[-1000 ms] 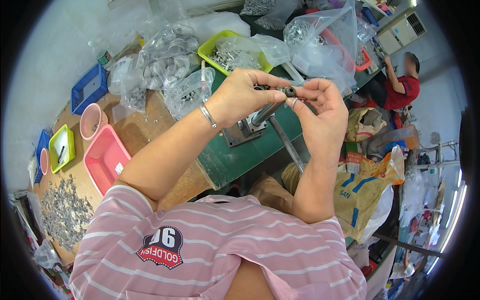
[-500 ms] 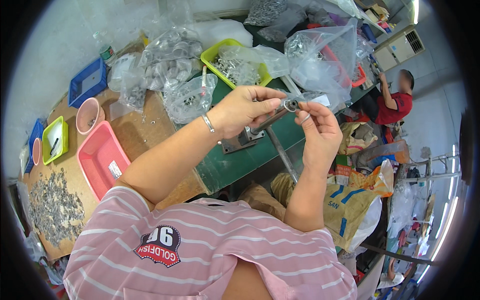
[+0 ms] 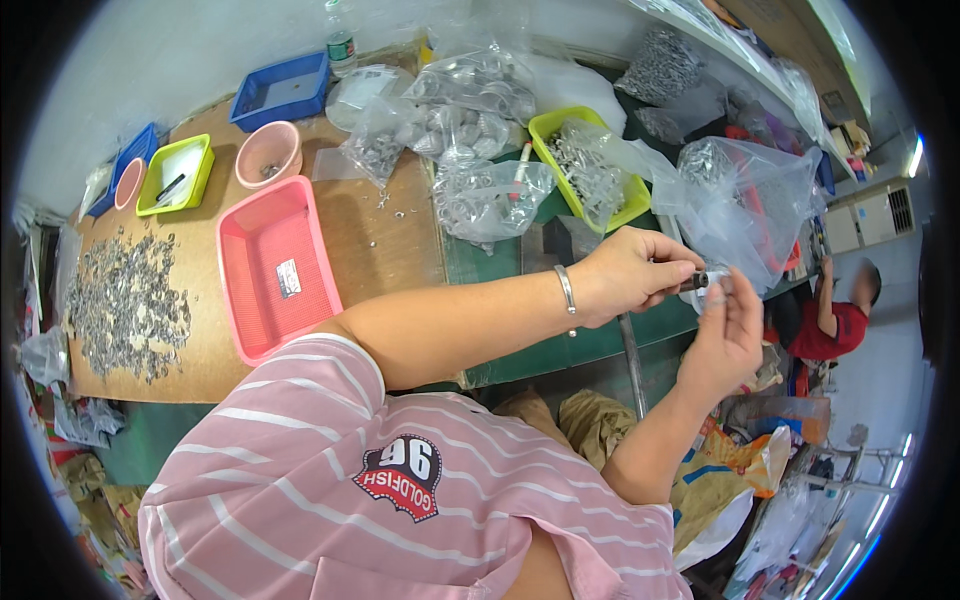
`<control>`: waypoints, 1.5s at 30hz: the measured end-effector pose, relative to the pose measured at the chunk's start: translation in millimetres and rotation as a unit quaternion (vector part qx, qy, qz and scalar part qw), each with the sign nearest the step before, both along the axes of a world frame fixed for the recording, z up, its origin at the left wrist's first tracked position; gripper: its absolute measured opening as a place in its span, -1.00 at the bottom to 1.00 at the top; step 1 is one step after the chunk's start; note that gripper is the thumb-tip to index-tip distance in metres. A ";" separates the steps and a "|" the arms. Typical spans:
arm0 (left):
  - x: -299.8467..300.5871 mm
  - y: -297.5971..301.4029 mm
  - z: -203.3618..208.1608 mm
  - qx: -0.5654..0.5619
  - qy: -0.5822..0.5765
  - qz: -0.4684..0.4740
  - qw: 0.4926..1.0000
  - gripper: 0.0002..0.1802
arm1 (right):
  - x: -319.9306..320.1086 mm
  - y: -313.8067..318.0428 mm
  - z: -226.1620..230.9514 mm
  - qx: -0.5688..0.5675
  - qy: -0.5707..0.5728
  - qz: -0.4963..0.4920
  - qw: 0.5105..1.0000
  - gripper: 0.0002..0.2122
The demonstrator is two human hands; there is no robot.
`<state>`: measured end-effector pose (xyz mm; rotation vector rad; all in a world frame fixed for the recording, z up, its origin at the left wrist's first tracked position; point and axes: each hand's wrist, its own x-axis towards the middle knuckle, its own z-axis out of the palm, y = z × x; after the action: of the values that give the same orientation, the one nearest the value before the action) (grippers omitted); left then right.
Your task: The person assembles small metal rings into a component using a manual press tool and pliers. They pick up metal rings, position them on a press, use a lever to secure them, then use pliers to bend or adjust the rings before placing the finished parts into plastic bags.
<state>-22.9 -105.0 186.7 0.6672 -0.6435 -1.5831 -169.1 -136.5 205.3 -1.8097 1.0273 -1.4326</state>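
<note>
My left hand (image 3: 622,277), with a silver bangle at the wrist, reaches across to the right side of the bench. Its thumb and fingers close round the end of a dark metal rod (image 3: 692,283). Facing it, my right hand (image 3: 728,335) has thumb and fingers drawn together at the rod's tip. Something small and pale lies by those fingertips, too small to make out. Most of the rod is hidden behind my left hand. A metal bar (image 3: 634,368) slants down below the hands.
A pink basket (image 3: 232,270) stands on the brown board, beside many scattered small metal pieces (image 3: 130,305). Behind are a yellow-green tray (image 3: 545,125) of metal parts, clear bags (image 3: 740,190) and a blue tray (image 3: 322,75). A person in red (image 3: 832,330) sits at far right.
The whole view has swung left, so bench and hands appear farther right. Both hands stay at the rod's end; the silver ring seen there earlier no longer shows clearly.
</note>
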 end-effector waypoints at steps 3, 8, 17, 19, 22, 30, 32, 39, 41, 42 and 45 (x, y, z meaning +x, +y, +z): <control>7.0 11.0 3.2 0.092 0.056 -0.029 0.994 -0.69 | 2.3 18.8 7.9 -0.071 -0.017 0.015 0.997 -0.78; 9.4 57.0 -32.6 0.323 0.132 -0.154 0.924 -0.55 | 18.2 53.7 -8.6 -0.010 0.222 0.241 0.945 -0.77; 7.3 97.5 -96.8 0.341 0.245 -0.133 0.898 -0.79 | -2.6 77.1 -49.4 0.062 0.210 0.307 0.926 -0.84; 10.0 103.9 -109.2 0.340 0.268 -0.117 0.894 -0.84 | -9.0 81.0 -47.4 0.054 0.205 0.294 0.932 -0.86; 19.6 118.1 -115.0 0.321 0.300 -0.070 0.895 -0.87 | -29.2 87.3 -58.0 0.079 0.212 0.256 0.940 -0.90; 31.5 147.5 -142.6 0.327 0.357 0.039 0.874 -0.75 | -83.7 98.7 -90.4 0.155 0.249 0.222 0.930 -0.90; 26.1 148.0 -144.1 0.322 0.351 0.057 0.877 -0.75 | -73.0 92.7 -103.4 0.121 0.222 0.286 0.924 -0.88; -17.4 131.8 -138.2 0.314 0.268 -0.032 0.910 -0.62 | -23.1 90.8 -111.1 -0.005 0.312 0.396 0.863 -0.69; -23.9 132.9 -152.7 0.316 0.295 -0.064 0.899 -0.62 | -31.7 92.2 -114.1 0.014 0.327 0.378 0.866 -0.71; -28.6 131.0 -154.9 0.315 0.310 -0.084 0.893 -0.62 | -39.2 94.1 -120.8 0.011 0.321 0.364 0.874 -0.73; -41.1 127.8 -151.4 0.351 0.312 -0.105 0.877 -0.64 | -55.3 101.3 -131.0 0.007 0.286 0.320 0.903 -0.76</control>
<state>-64.0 22.8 35.3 0.5530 0.3864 -2.1096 -224.4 -35.2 74.3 -2.3235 0.5779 -0.5024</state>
